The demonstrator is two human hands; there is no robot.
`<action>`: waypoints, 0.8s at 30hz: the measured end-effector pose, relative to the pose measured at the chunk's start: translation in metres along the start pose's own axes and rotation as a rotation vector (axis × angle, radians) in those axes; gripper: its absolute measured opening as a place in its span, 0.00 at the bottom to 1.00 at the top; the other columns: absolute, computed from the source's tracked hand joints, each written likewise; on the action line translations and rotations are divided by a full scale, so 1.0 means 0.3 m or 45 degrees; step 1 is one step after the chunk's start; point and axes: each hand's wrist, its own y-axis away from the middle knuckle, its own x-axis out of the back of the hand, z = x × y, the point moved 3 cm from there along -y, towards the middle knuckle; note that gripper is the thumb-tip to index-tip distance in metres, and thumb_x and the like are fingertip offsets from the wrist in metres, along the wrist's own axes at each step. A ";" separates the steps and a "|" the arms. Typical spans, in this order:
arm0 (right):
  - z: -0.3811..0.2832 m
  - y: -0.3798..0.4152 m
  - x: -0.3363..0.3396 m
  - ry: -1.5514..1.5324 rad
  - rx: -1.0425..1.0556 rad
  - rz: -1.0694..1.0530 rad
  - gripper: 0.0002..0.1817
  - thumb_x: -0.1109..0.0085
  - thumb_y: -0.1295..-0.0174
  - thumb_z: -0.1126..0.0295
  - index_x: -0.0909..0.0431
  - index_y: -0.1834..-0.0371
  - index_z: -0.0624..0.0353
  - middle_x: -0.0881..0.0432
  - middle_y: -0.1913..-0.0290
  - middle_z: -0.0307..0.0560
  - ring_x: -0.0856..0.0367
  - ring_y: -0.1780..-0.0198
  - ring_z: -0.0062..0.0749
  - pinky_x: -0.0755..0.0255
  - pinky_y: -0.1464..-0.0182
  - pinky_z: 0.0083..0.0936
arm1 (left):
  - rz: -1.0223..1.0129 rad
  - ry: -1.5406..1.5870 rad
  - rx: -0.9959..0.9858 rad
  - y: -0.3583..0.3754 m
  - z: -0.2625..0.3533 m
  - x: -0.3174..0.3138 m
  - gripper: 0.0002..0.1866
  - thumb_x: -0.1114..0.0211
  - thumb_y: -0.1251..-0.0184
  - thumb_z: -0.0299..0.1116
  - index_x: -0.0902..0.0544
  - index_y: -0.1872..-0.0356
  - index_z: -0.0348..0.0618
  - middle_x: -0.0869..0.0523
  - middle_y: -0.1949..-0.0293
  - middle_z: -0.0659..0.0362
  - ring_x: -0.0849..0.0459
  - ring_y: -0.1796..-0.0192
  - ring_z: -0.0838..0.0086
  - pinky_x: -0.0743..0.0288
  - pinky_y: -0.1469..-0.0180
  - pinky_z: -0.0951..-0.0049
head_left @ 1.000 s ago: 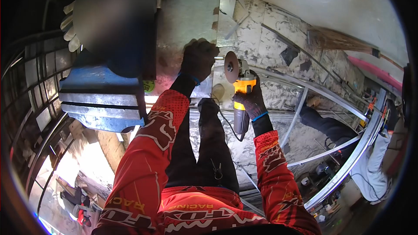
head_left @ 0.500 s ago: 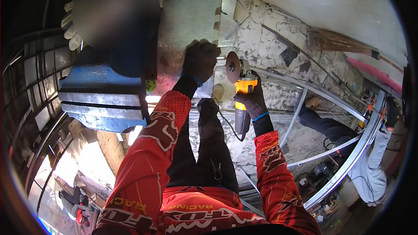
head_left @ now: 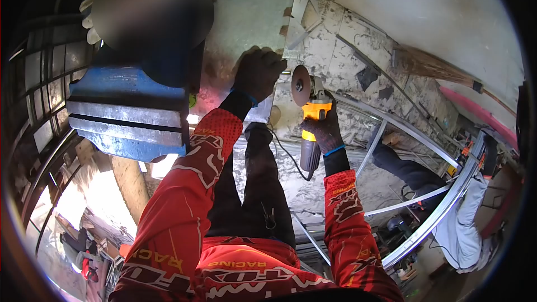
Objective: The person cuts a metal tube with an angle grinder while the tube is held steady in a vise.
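My right hand (head_left: 325, 128), in a dark glove, is wrapped round a yellow and grey angle grinder (head_left: 314, 113), held upright with its brown disc (head_left: 301, 85) at the top. To its left my left hand (head_left: 258, 74), also gloved, is closed, its fingers curled near the disc. A short shiny metal piece (head_left: 287, 71) shows between the left fingers and the disc. Whether that hand grips it is too dark to tell. A blue vise (head_left: 127, 113) with bare metal jaws stands left of my left arm.
Metal sheet (head_left: 246, 19) and bars lie beyond my hands. A long metal frame (head_left: 430, 212) stretches along the right, near a co-worker in grey and black clothes (head_left: 461, 218). Another person (head_left: 86, 263) is at the lower left. A cord hangs from the grinder.
The view has shifted slightly, so the vise sits further left and higher. Both hands and the grinder keep nearly the same pose. The co-worker at right has shifted a little.
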 end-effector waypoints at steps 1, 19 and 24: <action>-0.007 0.000 0.000 0.030 0.005 -0.006 0.55 0.25 0.60 0.85 0.43 0.25 0.51 0.20 0.44 0.47 0.17 0.50 0.34 0.17 0.49 0.33 | 0.002 0.003 0.006 0.001 0.001 -0.001 0.12 0.35 0.45 0.30 0.17 0.58 0.49 0.17 0.59 0.59 0.18 0.51 0.61 0.26 0.47 0.56; -0.030 -0.003 -0.014 0.039 0.035 -0.004 0.55 0.25 0.61 0.84 0.44 0.25 0.53 0.19 0.45 0.47 0.17 0.50 0.35 0.17 0.50 0.33 | -0.061 -0.035 -0.022 0.020 -0.003 -0.019 0.16 0.36 0.46 0.30 0.16 0.54 0.47 0.15 0.55 0.59 0.18 0.47 0.62 0.26 0.44 0.57; -0.040 0.001 -0.018 0.037 0.013 0.002 0.56 0.25 0.61 0.83 0.45 0.25 0.53 0.19 0.45 0.47 0.17 0.49 0.35 0.18 0.48 0.33 | -0.076 -0.025 -0.026 0.017 -0.005 -0.021 0.16 0.36 0.47 0.30 0.16 0.54 0.48 0.16 0.55 0.59 0.18 0.47 0.63 0.26 0.43 0.57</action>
